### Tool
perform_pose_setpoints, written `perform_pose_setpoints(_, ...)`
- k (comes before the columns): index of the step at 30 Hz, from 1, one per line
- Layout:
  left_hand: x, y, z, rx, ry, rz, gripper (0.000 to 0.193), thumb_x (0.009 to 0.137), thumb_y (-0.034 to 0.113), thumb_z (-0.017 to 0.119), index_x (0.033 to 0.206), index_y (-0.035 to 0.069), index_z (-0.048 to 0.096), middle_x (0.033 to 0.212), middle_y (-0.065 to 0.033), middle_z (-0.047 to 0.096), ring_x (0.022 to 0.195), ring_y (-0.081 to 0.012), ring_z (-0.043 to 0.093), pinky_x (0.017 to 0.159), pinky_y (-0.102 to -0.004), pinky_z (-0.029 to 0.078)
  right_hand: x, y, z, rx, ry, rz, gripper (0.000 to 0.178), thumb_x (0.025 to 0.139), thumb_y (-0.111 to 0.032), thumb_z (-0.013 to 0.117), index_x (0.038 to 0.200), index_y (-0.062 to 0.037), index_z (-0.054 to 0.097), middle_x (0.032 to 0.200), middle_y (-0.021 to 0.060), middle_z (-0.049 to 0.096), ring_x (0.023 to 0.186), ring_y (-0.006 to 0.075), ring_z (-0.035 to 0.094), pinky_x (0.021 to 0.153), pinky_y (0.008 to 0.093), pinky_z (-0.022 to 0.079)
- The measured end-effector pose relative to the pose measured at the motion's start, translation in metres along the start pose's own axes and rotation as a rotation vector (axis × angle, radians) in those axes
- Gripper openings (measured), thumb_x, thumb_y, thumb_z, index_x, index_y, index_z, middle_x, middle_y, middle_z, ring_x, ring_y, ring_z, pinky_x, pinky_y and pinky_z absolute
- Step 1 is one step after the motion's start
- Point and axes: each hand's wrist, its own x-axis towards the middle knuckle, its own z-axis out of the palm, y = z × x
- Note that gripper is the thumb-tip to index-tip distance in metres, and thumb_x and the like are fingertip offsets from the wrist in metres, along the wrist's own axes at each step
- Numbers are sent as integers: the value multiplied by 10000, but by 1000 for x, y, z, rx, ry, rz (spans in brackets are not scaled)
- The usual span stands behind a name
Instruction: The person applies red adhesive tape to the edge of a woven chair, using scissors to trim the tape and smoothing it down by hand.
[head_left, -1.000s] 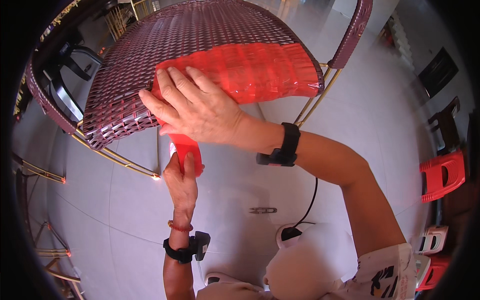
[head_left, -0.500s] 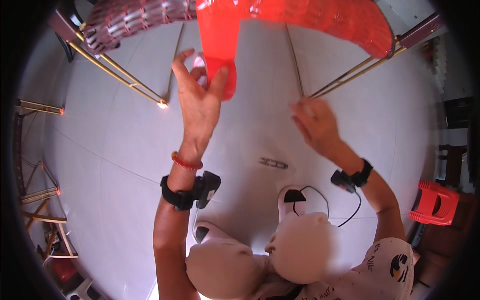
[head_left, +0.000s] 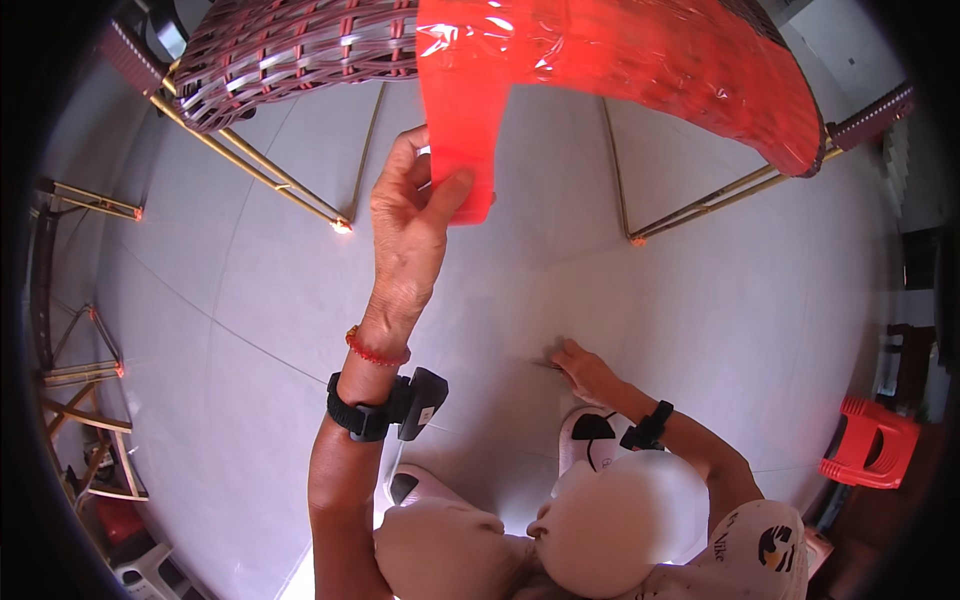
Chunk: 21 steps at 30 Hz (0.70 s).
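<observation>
A wide strip of glossy red tape [head_left: 466,120] hangs from the edge of a woven brown wicker chair seat [head_left: 300,55]. My left hand [head_left: 412,205] grips its lower end, thumb across the front and fingers behind. More red tape [head_left: 640,65] covers the right part of the wicker. Low over the floor, my right hand [head_left: 592,378] is closed around small thread snips [head_left: 545,362]. Only their tip shows; the fingers hide the rest.
Thin gold metal legs [head_left: 265,172] angle down on the left, with matching legs [head_left: 715,195] on the right. A red plastic stool [head_left: 870,443] stands at the right. Other chair frames [head_left: 90,375] line the left. My slippered foot [head_left: 583,432] is below the right hand.
My right hand has come down and closed on the snips lying on the floor. The left hand keeps hold of the tape; chair and tape sit slightly lower and farther right in view.
</observation>
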Motion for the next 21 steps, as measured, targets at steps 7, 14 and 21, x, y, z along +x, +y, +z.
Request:
perform_pose_setpoints(7,-2,-5,-3,-1,75,13,173,871,73,572,1033,13,557,847,-33,620,725,-66,547,656,-246,495,49,-45,-107,666,276,214,194,885,-156,450,1010,-43,548,661,-4,490,611,51,443,551,206,346)
perform_pose_setpoints(14,0,-7,0,-21,121,66,148,871,117,593,975,11,602,805,-15,617,705,-44,521,608,-217,472,99,-124,-228,570,253,39,345,924,-290,451,1077,-21,605,700,-34,494,603,41,367,536,193,302)
perform_pose_setpoints(21,-2,-8,-2,33,111,59,148,873,125,590,969,14,610,816,-15,616,695,-48,521,583,-212,469,114,-134,-236,505,370,-121,215,866,-188,577,938,12,603,691,-30,485,644,56,422,586,202,368)
